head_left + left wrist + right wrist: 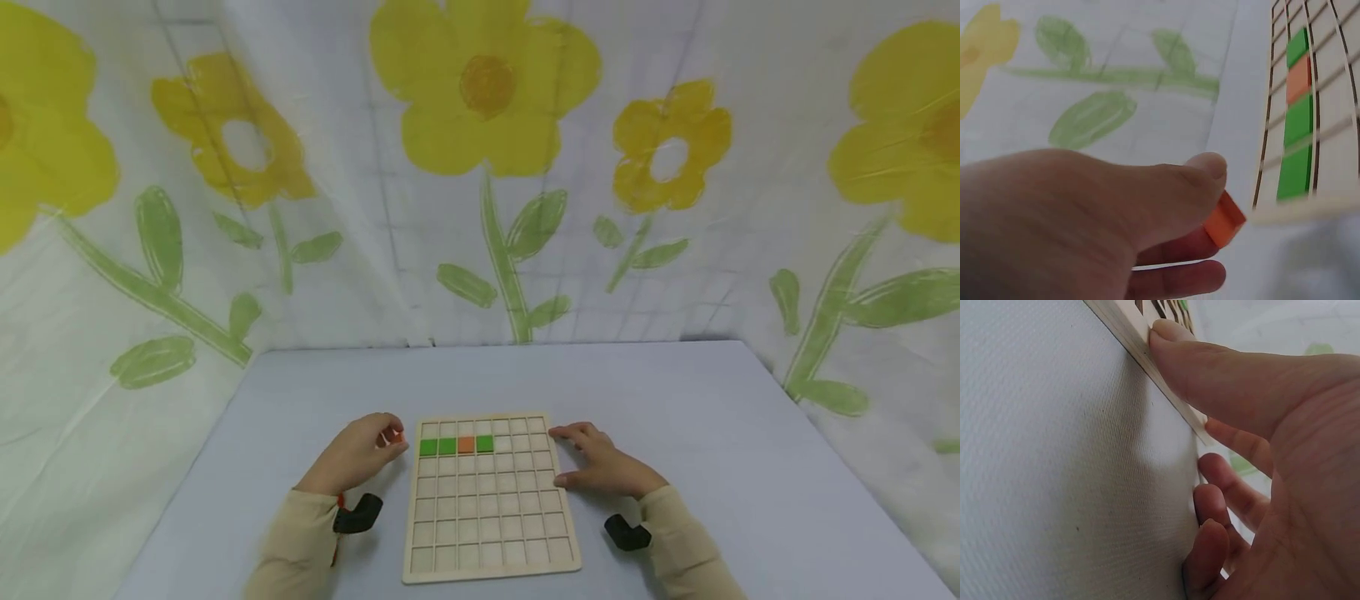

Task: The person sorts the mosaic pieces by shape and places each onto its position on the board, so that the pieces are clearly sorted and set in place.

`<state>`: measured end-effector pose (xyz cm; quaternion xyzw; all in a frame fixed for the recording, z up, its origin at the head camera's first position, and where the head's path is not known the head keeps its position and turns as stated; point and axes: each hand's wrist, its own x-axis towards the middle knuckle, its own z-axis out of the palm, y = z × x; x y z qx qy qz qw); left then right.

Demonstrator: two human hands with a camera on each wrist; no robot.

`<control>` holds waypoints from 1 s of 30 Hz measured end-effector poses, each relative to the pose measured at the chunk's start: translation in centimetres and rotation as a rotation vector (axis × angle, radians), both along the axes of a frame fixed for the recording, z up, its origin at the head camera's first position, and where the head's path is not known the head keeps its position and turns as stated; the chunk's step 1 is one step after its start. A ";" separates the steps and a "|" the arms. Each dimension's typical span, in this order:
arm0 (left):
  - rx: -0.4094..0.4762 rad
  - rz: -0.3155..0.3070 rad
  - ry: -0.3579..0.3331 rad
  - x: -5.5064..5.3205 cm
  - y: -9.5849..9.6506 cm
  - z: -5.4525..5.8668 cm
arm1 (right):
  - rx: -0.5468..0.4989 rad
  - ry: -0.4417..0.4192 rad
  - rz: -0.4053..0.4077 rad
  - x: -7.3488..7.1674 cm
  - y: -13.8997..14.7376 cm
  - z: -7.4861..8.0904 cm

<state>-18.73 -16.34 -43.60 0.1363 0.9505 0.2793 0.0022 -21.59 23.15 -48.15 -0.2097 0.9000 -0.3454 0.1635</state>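
Orange tile (1224,225) is pinched by the left hand (354,454) beside the ten-o'clock edge of the board (489,505), whose two-o'clock edge is touched by the widely spread right hand (609,468).

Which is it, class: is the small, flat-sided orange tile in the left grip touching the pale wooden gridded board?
Apart. The head view shows pale tabletop between the orange tile, pinched in the left grip, and the wooden board.
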 end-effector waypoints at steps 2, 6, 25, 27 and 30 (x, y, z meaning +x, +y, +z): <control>-0.008 -0.040 0.045 -0.4 1.5 0.1 | 0.000 -0.001 -0.005 0.1 0.0 -0.2; -0.025 -0.139 0.133 -1.1 4.0 -0.2 | -0.003 -0.006 -0.003 0.2 0.0 -0.5; -0.124 -0.300 0.354 -4.2 11.8 -3.8 | 0.036 0.016 -0.025 -0.2 -0.1 0.1; -0.157 -0.302 0.348 -4.2 12.4 -3.8 | 0.032 0.012 -0.027 -0.1 -0.1 0.1; -0.187 -0.308 0.357 -4.2 13.0 -3.9 | 0.032 0.009 -0.031 0.0 -0.1 0.1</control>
